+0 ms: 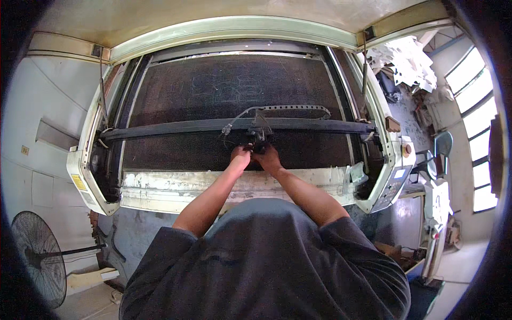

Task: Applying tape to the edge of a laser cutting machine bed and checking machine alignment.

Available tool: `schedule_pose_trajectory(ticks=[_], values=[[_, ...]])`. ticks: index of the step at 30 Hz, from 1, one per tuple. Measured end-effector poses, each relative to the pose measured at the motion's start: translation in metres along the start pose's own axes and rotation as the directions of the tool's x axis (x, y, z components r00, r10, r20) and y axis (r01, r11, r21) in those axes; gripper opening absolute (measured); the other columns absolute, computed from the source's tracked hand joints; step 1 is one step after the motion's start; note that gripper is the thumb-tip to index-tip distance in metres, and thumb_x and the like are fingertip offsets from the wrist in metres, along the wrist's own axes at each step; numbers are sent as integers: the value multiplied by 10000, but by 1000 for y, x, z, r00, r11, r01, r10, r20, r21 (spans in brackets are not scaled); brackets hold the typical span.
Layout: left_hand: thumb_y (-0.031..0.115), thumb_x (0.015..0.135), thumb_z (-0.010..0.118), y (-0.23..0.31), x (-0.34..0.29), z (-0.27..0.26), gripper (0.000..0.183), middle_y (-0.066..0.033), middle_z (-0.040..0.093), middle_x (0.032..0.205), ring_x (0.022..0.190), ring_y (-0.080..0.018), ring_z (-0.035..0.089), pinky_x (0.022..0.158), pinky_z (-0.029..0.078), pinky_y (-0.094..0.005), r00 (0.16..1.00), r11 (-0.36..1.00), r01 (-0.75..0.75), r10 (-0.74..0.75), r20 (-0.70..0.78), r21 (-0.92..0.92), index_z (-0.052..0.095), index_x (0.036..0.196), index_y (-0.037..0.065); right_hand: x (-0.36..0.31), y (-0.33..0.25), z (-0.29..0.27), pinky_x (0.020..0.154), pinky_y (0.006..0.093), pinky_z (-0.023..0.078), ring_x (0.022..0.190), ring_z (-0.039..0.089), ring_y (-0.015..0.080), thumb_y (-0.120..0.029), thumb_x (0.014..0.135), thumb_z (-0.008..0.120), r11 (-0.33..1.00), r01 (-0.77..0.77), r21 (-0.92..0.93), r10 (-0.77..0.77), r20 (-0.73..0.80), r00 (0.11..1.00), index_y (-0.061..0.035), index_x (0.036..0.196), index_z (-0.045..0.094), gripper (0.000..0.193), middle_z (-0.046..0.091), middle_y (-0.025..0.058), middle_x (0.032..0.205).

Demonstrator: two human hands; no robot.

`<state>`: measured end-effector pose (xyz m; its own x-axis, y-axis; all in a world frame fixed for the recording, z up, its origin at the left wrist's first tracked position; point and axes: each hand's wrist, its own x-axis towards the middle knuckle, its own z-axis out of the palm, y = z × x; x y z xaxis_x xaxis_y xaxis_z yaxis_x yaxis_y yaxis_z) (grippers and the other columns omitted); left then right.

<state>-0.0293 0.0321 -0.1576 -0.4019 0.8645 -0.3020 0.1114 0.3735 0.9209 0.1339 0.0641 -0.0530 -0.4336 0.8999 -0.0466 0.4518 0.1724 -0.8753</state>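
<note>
At the dark crossbar [184, 128], both hands [269, 156] touch the black carriage [260, 134].

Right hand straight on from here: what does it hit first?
Most likely the dark carriage on the crossbar, just ahead of the right hand; depth there is hard to judge.

Glaring windows [480, 121], dark corners, fisheye-bent edges

The tool head [260, 132] and crossbeam [181, 128] looked like dull metal. The bed [170, 98] looked rough, the shirt [266, 256] matt cloth.
</note>
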Motion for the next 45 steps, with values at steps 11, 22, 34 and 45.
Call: schedule_pose_trajectory(ticks=[11, 22, 34, 45], values=[[202, 925, 676, 72, -48, -13, 366, -163, 780, 1193, 1139, -357, 739, 991, 579, -452, 992, 941, -33, 71, -101, 335, 747, 1279, 139, -5, -2, -15, 981, 445, 572, 1153, 725, 395, -216, 834, 842, 996, -31, -82, 30, -15, 999, -10, 1245, 695, 482, 765, 207, 1188], [123, 879, 704, 36, -46, -8, 285, -158, 791, 1122, 1056, -332, 765, 925, 601, -451, 993, 943, -62, 92, -76, 327, 777, 1154, 108, -3, 26, -15, 873, 386, 591, 974, 750, 233, -170, 868, 816, 895, -174, 410, 206, -33, 978, 2, 1107, 734, 306, 785, 128, 1047], [137, 921, 701, 59, -58, -12, 451, -159, 764, 1223, 1046, -338, 768, 874, 625, -448, 998, 967, -12, 27, -54, 255, 652, 1367, 89, 9, 22, -24, 1007, 454, 563, 1158, 715, 414, -202, 873, 810, 970, 77, -231, -62, 74, 995, -36, 1283, 718, 452, 759, 235, 1206], [262, 900, 738, 74, -67, -12, 394, -207, 762, 1185, 1120, -393, 730, 970, 579, -489, 996, 857, -33, 71, -54, 513, 729, 1249, 79, 3, 19, -37, 933, 419, 571, 1040, 760, 306, -300, 859, 844, 994, 106, 14, -107, 105, 989, -16, 1206, 748, 458, 793, 182, 1099]])
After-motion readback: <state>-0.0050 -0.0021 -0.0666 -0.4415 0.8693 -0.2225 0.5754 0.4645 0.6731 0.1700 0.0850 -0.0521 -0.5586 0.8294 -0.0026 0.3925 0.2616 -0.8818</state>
